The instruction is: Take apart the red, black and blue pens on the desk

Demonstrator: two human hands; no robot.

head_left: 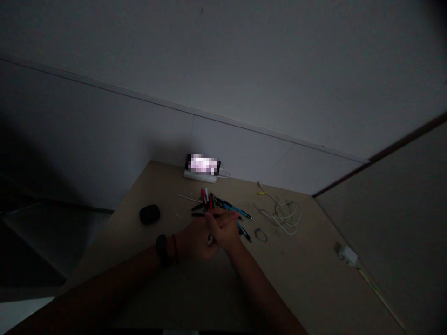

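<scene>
fingers [227,218] overlap, their grip unclear, above a dim desk [303,274] against a grey wall [240,149].

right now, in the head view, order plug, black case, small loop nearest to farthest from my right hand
1. Small loop, just right of your right hand
2. Black case, over on the left
3. Plug, far right
</scene>
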